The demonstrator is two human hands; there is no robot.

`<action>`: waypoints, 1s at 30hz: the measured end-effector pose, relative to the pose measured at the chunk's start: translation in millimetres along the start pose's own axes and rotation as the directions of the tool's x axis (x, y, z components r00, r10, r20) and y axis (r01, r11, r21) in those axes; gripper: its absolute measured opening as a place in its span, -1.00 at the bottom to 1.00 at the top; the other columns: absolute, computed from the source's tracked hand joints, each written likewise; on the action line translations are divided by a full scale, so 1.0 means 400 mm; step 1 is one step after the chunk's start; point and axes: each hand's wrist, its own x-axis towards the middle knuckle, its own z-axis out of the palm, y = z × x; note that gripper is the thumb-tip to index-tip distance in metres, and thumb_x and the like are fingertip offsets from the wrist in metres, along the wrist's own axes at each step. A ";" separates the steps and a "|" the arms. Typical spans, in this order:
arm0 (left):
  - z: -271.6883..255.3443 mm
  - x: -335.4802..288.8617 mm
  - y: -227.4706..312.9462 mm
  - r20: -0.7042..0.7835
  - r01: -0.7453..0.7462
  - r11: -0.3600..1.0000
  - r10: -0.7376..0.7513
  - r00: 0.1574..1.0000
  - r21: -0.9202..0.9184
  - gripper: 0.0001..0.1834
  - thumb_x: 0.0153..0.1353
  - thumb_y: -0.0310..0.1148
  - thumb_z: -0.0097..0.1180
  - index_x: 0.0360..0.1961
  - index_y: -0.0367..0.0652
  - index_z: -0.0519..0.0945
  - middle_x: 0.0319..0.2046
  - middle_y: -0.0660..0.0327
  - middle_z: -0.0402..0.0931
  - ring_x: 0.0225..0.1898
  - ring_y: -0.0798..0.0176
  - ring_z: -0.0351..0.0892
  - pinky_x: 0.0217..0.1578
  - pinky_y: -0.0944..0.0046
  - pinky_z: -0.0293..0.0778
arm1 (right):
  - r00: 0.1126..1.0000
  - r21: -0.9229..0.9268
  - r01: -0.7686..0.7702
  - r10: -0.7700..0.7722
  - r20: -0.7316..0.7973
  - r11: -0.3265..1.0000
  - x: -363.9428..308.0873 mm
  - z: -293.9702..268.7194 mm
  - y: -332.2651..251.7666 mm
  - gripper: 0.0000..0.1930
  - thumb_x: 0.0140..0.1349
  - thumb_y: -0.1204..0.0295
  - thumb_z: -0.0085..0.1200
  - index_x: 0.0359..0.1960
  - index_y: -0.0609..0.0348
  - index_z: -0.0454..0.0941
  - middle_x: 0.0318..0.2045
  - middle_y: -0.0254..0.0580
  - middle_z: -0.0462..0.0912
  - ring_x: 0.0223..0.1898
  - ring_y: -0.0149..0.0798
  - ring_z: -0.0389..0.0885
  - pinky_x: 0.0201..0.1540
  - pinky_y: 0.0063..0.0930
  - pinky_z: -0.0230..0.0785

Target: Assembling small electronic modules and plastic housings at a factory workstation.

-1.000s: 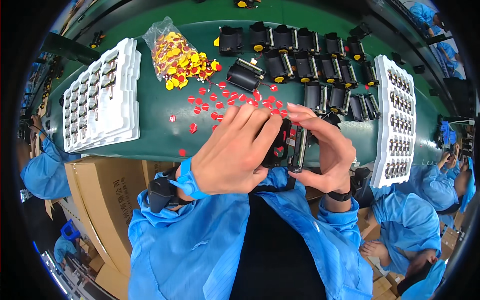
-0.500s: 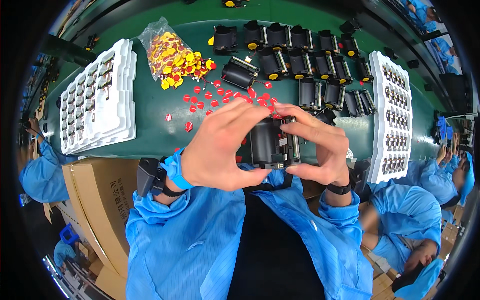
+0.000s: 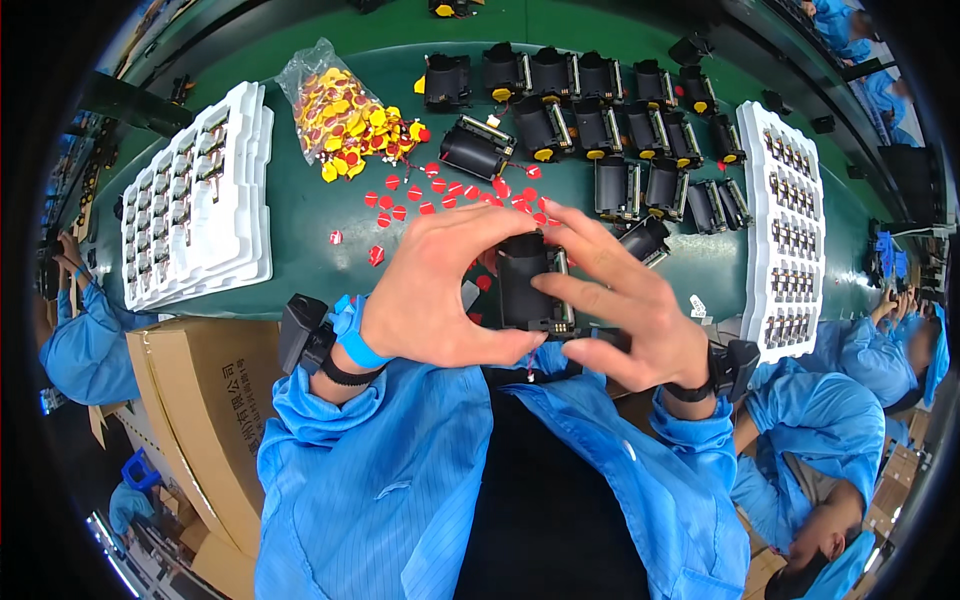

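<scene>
Holding one black housing (image 3: pixel 520 285) in two hands, just over the near edge of the green worktop (image 3: pixel 310 205). Facing fifteen similar housings (image 3: pixel 597 127), standing in three rows of six, five and four along the right half of the far edge. Seeing two more outside the rows: a tilted housing (image 3: pixel 475 148) left of them, and another housing (image 3: pixel 643 240) just beyond the right hand (image 3: pixel 640 315). Having one clear bag (image 3: pixel 322 100) of yellow and red discs lying toward the far left corner, and many loose red discs (image 3: pixel 414 193) scattering across the middle, overlapping too much for exact counting. Flanking all this with two lots of white trays, one stack (image 3: pixel 237 215) toward the left edge, one tray (image 3: pixel 757 250) toward the right.

Pointing the held housing's contact end at the near edge, running its long axis from there toward the far edge. Clamping its left side with the left hand (image 3: pixel 420 285), thumb near and fingers far; pressing the right hand's fingers over its right side. Showing a matt black, curved shell, carrying a silvery bar along the right and small pale contacts at the near end.
</scene>
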 end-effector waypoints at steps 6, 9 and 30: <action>0.017 -0.008 -0.010 -0.041 -0.093 0.987 0.099 0.994 0.135 -0.23 -0.34 -0.25 0.46 0.00 -0.37 0.55 -0.25 -0.02 0.56 -0.22 -0.08 0.56 -0.17 0.08 0.51 | 0.995 -0.162 -0.099 0.098 -0.014 0.982 -0.006 0.067 -0.009 -0.21 0.29 0.05 0.08 0.39 0.38 0.19 0.46 0.42 -0.04 0.51 0.39 -0.16 0.48 0.23 -0.21; 0.011 -0.017 0.005 -0.046 -0.151 0.970 0.163 0.986 0.189 -0.20 -0.34 -0.29 0.45 0.03 -0.40 0.52 -0.15 -0.08 0.54 -0.18 -0.16 0.52 -0.11 0.01 0.49 | 0.818 0.046 0.055 -0.019 -0.575 0.997 -0.015 0.076 0.036 -0.32 0.33 0.12 0.06 0.34 0.39 0.31 0.36 0.35 0.27 0.43 0.28 0.20 0.42 0.03 0.05; 0.110 -0.036 0.013 -0.226 0.100 0.986 -0.128 0.966 -0.133 -0.58 0.18 -0.58 0.20 0.09 -0.21 0.54 -0.34 0.17 0.62 -0.51 0.43 0.50 -0.52 0.41 0.37 | 0.771 -0.039 -0.245 0.170 -0.614 0.969 -0.008 0.146 -0.058 -0.85 0.19 0.69 0.12 -0.19 0.46 0.53 -0.57 -0.02 0.51 -0.61 -0.03 0.50 -0.55 -0.24 0.31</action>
